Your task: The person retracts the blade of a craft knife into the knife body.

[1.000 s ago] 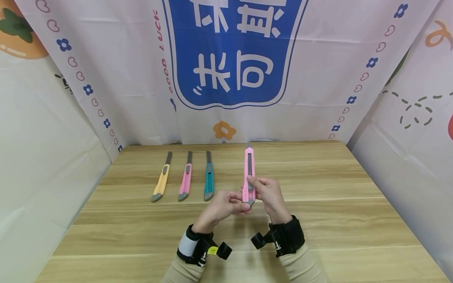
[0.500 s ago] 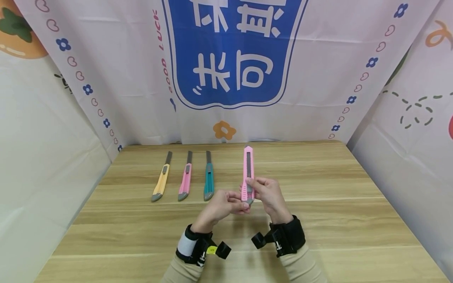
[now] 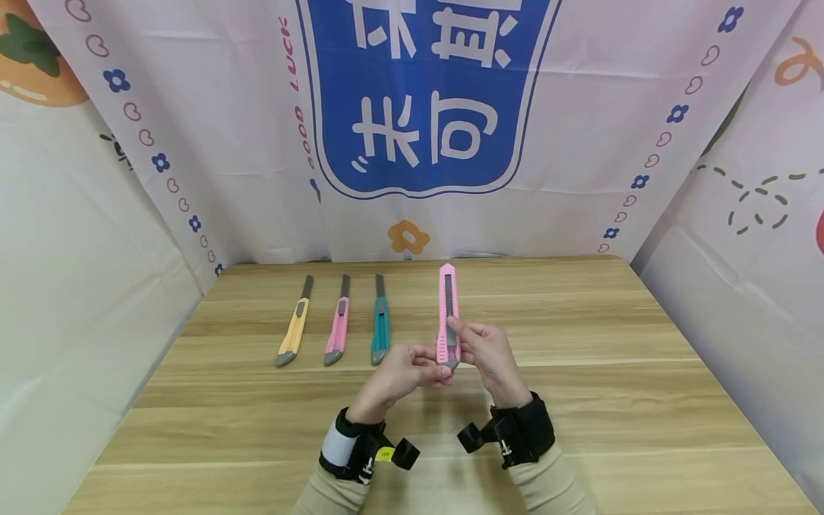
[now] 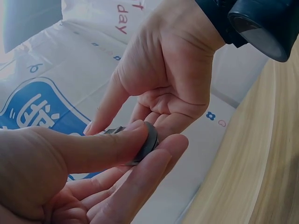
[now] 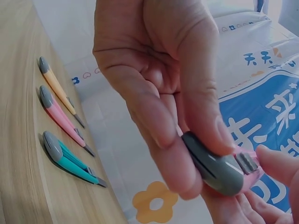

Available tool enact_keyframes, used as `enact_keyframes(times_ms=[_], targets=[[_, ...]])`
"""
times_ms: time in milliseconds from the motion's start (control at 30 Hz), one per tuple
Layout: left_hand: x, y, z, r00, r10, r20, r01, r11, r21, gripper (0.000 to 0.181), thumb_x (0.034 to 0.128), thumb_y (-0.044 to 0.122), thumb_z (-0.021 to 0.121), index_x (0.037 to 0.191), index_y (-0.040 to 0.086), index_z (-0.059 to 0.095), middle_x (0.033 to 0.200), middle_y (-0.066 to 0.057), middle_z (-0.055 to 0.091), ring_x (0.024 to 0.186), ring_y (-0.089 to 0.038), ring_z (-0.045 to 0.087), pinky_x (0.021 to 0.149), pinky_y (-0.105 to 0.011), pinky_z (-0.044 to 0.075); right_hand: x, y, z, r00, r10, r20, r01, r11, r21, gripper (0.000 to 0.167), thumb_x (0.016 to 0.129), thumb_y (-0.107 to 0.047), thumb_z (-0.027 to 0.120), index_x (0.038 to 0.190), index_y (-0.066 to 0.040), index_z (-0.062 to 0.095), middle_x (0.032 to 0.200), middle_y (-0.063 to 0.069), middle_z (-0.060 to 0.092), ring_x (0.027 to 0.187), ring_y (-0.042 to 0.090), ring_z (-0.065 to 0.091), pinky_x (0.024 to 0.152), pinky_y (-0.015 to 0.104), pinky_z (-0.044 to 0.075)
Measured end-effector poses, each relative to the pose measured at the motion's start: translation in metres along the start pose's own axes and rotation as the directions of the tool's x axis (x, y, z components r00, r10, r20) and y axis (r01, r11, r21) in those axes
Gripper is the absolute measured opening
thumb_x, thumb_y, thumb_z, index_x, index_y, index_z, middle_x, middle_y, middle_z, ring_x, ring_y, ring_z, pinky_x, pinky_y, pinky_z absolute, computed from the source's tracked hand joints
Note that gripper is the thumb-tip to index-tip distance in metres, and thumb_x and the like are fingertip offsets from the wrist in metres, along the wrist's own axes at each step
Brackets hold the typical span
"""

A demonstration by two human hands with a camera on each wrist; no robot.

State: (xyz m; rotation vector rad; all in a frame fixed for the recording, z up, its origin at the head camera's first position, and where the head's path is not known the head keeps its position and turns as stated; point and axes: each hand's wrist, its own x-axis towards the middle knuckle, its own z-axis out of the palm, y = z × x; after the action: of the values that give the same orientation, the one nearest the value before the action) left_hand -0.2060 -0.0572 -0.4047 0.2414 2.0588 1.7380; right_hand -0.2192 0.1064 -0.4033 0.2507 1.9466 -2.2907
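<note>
Both hands hold a pink utility knife (image 3: 446, 293) upright above the table. The left hand (image 3: 400, 373) pinches its grey bottom end, and the right hand (image 3: 492, 357) grips the lower body with the thumb at the slider. No blade shows beyond the knife's top in the head view. In the left wrist view the left thumb lies on the grey end cap (image 4: 149, 143); in the right wrist view the grey slider (image 5: 247, 162) sits beside the right thumb.
To the left lie a yellow knife (image 3: 293, 333), another pink knife (image 3: 337, 333) and a teal knife (image 3: 380, 329) in a row, blades out and pointing away. A printed cloth (image 3: 257, 207) hangs behind the wooden table (image 3: 611, 429).
The held knife has shifted slightly left and up. The bit of blade that showed above its top is no longer visible. The other knives have not moved.
</note>
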Motion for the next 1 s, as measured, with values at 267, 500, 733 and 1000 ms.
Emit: enact_keyframes(times_ms=[267, 500, 733, 1000], targets=[[0.0008, 0.0007, 0.0009, 1.000, -0.005, 0.010, 0.004, 1.000, 0.018, 0.022, 0.0887, 0.005, 0.066, 0.107, -0.007, 0.066, 0.095, -0.021, 0.075, 0.079, -0.013, 0.073, 0.084, -0.042, 0.060, -0.0002, 0.0002, 0.0026, 0.998, -0.017, -0.067, 0.016, 1.000, -0.010, 0.031, 0.092, -0.015, 0.066, 0.106, 0.013, 0.067, 0.065, -0.006, 0.069, 0.061, 0.006, 0.068, 0.058, 0.018, 0.057], [-0.0002, 0.0011, 0.0004, 1.000, -0.011, 0.021, 0.010, 1.000, 0.006, 0.021, 0.0889, 0.004, 0.066, 0.107, -0.006, 0.066, 0.094, -0.019, 0.075, 0.078, -0.011, 0.073, 0.085, -0.043, 0.060, -0.0012, -0.0019, 0.0020, 0.997, -0.033, -0.064, 0.033, 0.999, -0.003, 0.029, 0.090, -0.011, 0.067, 0.104, 0.015, 0.067, 0.066, -0.004, 0.069, 0.063, 0.008, 0.068, 0.057, 0.019, 0.057], [0.0011, 0.0008, 0.0015, 1.000, -0.007, 0.024, 0.007, 1.000, 0.004, 0.021, 0.0891, 0.004, 0.066, 0.108, -0.007, 0.066, 0.095, -0.020, 0.075, 0.078, -0.011, 0.073, 0.084, -0.041, 0.060, -0.0017, -0.0013, -0.0003, 0.998, -0.053, -0.041, 0.053, 0.999, -0.007, 0.031, 0.089, -0.007, 0.066, 0.109, 0.017, 0.064, 0.069, -0.005, 0.070, 0.064, 0.008, 0.069, 0.061, 0.019, 0.058], [0.0014, 0.0001, 0.0013, 1.000, 0.007, -0.002, -0.007, 1.000, -0.021, 0.023, 0.0891, 0.004, 0.066, 0.109, -0.007, 0.066, 0.096, -0.020, 0.075, 0.079, -0.012, 0.073, 0.081, -0.037, 0.061, -0.0012, -0.0012, 0.0019, 0.998, -0.036, -0.053, 0.037, 0.999, 0.027, 0.031, 0.091, -0.011, 0.065, 0.109, 0.014, 0.066, 0.070, -0.006, 0.070, 0.063, 0.006, 0.067, 0.061, 0.019, 0.058]])
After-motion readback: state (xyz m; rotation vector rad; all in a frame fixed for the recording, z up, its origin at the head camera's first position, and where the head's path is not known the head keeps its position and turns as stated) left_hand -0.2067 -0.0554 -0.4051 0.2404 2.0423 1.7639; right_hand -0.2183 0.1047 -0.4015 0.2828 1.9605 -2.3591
